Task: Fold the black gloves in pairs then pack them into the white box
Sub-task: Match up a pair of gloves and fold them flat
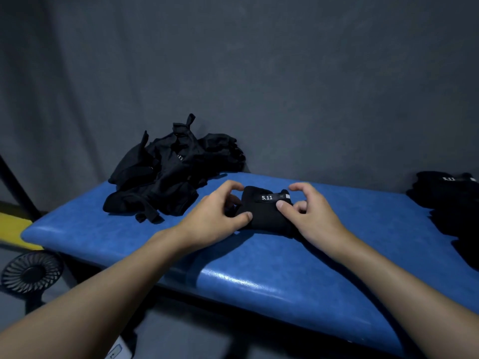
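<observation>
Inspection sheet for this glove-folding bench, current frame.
Surface: blue padded bench, glossy.
Job's things: folded gloves at centre, label reads 5.11; loose glove pile back left; glove stack at right edge; white box not clearly seen.
Clutter: nothing seen.
Hands: left hand and right hand hold the folded gloves from either side.
Cables: nothing seen.
Surroundings: grey backdrop; fan on floor, left.

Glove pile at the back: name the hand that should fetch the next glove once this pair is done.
Left, probably. The left hand is nearer the glove pile; the right hand would have to cross the folded pair that both hold.
</observation>
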`<control>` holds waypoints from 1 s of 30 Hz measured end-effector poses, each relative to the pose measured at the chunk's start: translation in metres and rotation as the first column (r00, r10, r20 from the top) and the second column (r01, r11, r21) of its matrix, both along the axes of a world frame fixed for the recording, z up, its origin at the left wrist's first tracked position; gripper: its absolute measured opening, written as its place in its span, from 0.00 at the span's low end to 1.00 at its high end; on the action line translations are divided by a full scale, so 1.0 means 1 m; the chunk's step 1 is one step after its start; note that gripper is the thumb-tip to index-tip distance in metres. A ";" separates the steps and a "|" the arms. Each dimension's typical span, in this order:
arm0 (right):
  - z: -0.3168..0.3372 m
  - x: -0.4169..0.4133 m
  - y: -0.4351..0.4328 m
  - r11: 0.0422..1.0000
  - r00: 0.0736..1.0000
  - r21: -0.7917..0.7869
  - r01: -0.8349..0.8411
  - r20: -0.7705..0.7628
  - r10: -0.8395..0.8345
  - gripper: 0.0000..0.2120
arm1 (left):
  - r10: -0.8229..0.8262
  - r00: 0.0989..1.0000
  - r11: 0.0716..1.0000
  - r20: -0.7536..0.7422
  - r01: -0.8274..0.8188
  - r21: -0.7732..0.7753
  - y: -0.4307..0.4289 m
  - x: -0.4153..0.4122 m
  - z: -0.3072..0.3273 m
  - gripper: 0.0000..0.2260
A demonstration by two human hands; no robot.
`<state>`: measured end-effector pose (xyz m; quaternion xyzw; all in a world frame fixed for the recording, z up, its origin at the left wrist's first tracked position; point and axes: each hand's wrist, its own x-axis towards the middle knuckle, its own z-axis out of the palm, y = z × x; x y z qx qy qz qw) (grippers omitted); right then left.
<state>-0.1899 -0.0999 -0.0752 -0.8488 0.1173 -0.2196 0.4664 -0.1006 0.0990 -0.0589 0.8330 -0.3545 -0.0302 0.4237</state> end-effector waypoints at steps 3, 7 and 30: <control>0.001 -0.004 -0.001 0.998 0.999 -0.054 -0.016 0.032 0.018 0.29 | -0.031 0.999 0.999 0.028 0.031 -0.024 0.002 0.000 -0.001 0.19; 0.006 -0.018 -0.003 0.972 0.990 -0.191 -0.139 -0.066 0.129 0.39 | -0.070 0.995 0.996 0.075 0.073 -0.044 0.001 -0.002 0.000 0.17; 0.012 -0.236 -0.101 0.915 0.970 -0.394 0.091 -0.173 -0.171 0.37 | -0.607 0.783 0.795 0.136 0.602 0.080 -0.136 -0.124 -0.005 0.20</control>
